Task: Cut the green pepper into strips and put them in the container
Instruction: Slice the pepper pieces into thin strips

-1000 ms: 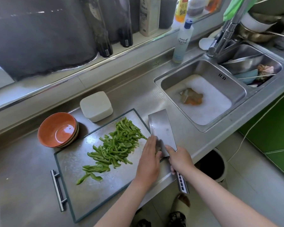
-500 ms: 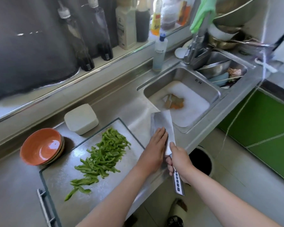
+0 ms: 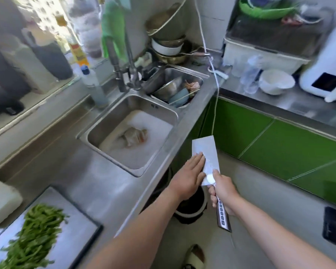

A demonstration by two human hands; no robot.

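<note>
Grips cleaver (image 3: 205,152) by handle in curled right hand (image 3: 223,193); presses flat, straight-fingered left hand (image 3: 188,179) against blade, over bin (image 3: 190,208) beside worktop (image 3: 97,171). Shows green pepper strips (image 3: 33,235) piled on cutting board (image 3: 76,233).

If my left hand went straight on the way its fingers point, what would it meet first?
More of the cleaver: the left hand lies flat on its blade, fingers toward the far end. Past that, only the green cabinet front, probably well beyond.
</note>
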